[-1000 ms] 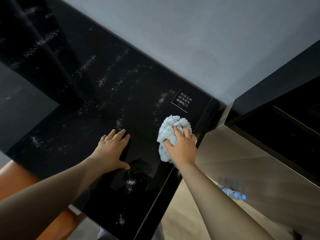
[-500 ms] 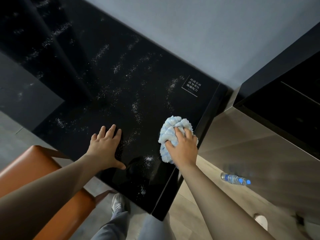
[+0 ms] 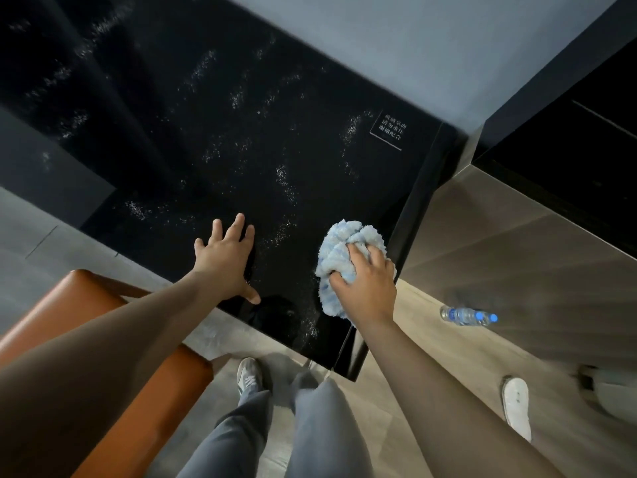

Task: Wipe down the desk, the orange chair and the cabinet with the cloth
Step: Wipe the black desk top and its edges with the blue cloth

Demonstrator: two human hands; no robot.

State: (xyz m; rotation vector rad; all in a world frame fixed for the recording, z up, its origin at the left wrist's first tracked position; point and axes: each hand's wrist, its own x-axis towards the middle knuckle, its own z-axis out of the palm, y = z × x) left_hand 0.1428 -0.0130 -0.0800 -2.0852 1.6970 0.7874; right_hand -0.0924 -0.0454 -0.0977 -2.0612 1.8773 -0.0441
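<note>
A glossy black desk (image 3: 213,139) fills the upper middle of the view, speckled with white dust streaks. My right hand (image 3: 365,284) grips a bunched light-blue fluffy cloth (image 3: 344,250) and presses it on the desk near its right front corner. My left hand (image 3: 227,260) lies flat on the desk with fingers spread, a little left of the cloth. The orange chair (image 3: 103,326) stands at the lower left, partly hidden by my left forearm. The dark cabinet (image 3: 565,139) with a brown side panel stands to the right of the desk.
A small white-lettered label (image 3: 389,129) sits at the desk's far right corner. A plastic water bottle (image 3: 465,315) with a blue cap lies on the wooden floor beside the cabinet. A white slipper (image 3: 517,405) lies at the lower right. My legs and a grey shoe (image 3: 250,376) are below the desk edge.
The view has pulled back and tilted down, showing more floor, my legs and the chair. Both hands sit closer to the desk's front edge; the cloth stays in my right hand.
</note>
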